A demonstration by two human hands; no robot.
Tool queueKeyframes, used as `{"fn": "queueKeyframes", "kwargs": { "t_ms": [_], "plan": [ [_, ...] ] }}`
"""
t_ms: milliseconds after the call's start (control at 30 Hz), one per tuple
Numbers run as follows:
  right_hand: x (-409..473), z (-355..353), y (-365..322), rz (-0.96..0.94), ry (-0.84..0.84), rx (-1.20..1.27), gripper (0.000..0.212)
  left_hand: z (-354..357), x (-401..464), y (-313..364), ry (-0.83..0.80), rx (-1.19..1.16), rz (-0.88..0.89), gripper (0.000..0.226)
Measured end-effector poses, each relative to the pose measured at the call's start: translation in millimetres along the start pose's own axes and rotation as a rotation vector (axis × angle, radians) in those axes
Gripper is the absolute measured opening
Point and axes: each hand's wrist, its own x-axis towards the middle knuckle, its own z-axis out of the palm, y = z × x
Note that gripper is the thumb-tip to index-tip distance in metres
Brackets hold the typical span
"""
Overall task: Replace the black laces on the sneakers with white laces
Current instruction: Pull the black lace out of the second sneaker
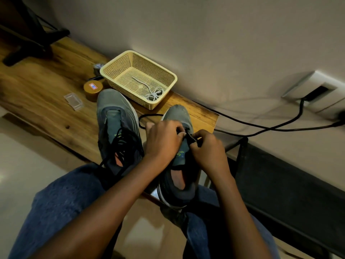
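Two grey sneakers stand on the wooden table [56, 90], toes pointing away from me. The left sneaker [116, 116] has loose black laces [121, 144] piled over its tongue. Over the lace area of the right sneaker [178, 114], my left hand [164, 141] and my right hand [207, 148] both pinch its black lace [191, 137]. A loop of that lace [147, 116] lies on the table between the shoes. White laces [153, 93] lie coiled in a cream plastic basket [113, 68] behind the sneakers.
A round brown tin [93, 90] and a small clear plastic case [73, 101] lie left of the basket. Black cables [261, 126] run from the table's right end to a wall socket [315, 92]. My knees in blue jeans sit below the table edge.
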Motion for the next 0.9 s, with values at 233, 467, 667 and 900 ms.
{"fn": "queueKeyframes", "kwargs": {
  "t_ms": [233,467,667,900],
  "plan": [
    [1.3,0.3,-0.5,0.019,0.022,-0.007,0.027,2.2,-2.9,9.2,0.155,-0.017,0.050,0.016],
    [-0.7,2.6,-2.4,-0.013,0.014,-0.046,0.023,3.2,-3.1,1.1,-0.005,0.065,-0.007,0.015],
    [-2.4,2.8,-3.5,-0.019,0.017,-0.055,0.025,6.4,-2.2,7.1,-0.008,0.120,-0.027,0.011],
    [-3.4,1.6,-5.0,-0.017,0.015,-0.049,0.027,10.1,-11.0,9.0,0.049,-0.017,-0.019,0.012]
  ]
}}
